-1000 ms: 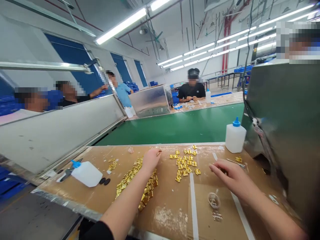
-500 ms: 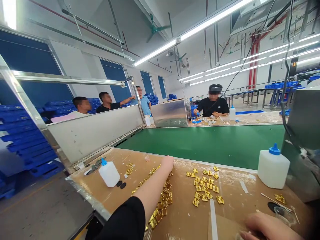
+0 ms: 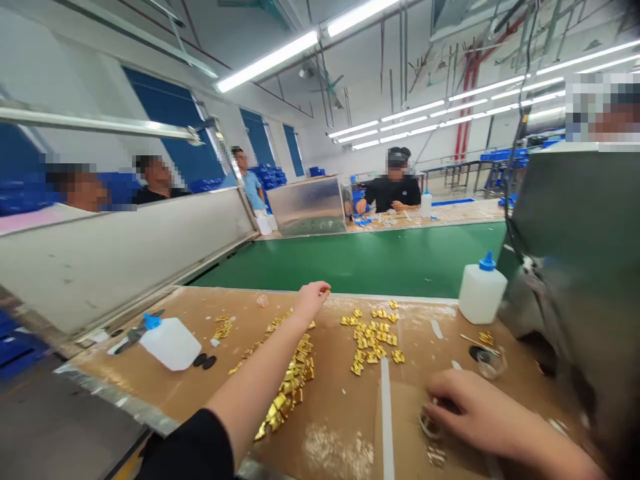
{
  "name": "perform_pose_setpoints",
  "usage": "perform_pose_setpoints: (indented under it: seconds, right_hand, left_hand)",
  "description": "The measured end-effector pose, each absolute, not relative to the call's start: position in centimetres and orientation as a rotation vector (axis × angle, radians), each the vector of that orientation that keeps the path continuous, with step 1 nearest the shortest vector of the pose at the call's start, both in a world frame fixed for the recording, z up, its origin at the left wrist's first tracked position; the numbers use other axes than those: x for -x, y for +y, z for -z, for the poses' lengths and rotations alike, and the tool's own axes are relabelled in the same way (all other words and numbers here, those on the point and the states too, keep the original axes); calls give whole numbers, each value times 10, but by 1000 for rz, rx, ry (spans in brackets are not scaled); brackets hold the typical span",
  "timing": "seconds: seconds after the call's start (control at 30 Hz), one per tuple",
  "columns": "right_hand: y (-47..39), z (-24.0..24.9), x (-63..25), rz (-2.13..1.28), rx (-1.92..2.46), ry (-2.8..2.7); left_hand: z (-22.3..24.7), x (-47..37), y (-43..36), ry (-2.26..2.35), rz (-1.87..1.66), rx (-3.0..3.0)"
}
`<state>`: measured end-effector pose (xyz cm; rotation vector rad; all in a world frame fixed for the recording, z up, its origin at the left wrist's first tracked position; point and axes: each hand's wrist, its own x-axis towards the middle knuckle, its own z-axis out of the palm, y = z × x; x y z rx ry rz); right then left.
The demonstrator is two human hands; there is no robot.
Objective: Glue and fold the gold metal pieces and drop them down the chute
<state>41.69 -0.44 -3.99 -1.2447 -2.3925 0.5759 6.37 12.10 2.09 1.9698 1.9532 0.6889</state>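
My left hand [image 3: 315, 298] is raised over the table's far edge, beside the green belt, with its fingers pinched on a small gold piece [image 3: 327, 291]. Below my forearm lies a long pile of gold pieces [image 3: 295, 377]; a looser group of gold pieces [image 3: 373, 333] spreads to its right. At the lower right, my right hand [image 3: 453, 407] has curled fingers round the rim of a small clear ring-like item [image 3: 429, 424], resting on a brown board. Tiny shiny bits [image 3: 436, 456] lie just below it.
White bottles with blue caps stand at right [image 3: 483, 293] and lean at left [image 3: 171, 343]. Black discs [image 3: 205, 361] lie beside the left one. A green belt [image 3: 350, 260] runs behind the table [image 3: 330, 427]. A metal box [image 3: 565, 267] borders the right. Several people are beyond.
The view has turned right. My left hand has lifted from the pile with a gold piece in its fingers. My right hand has come further into view, over the brown board.
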Motion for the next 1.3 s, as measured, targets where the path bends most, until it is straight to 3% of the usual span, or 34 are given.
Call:
perform_pose_setpoints:
  seconds: [0.13,0.37,0.6,0.87,1.07,1.3]
  right_hand:
    - [-4,26,-413,-742,1070,-2610]
    - [0,28,-412,-754,977,-2616]
    - [-2,28,-412,-741,1002,-2612]
    - [0,31,-415,-958,1066,-2567]
    - [6,37,-413,-1248,1018,-2105]
    - [13,48,-404,-784,1182,-1588]
  left_hand:
    - [-3,-119,86,1430,-1005,-1781]
    - [31,-192,32,1009,-1101,-1349]
    - [59,-205,26,1015,-1098,-1252]
    - [70,-209,19,1042,-976,-1339]
    - [70,-207,17,1081,-871,-1468]
    - [64,-207,15,1173,-804,-1517]
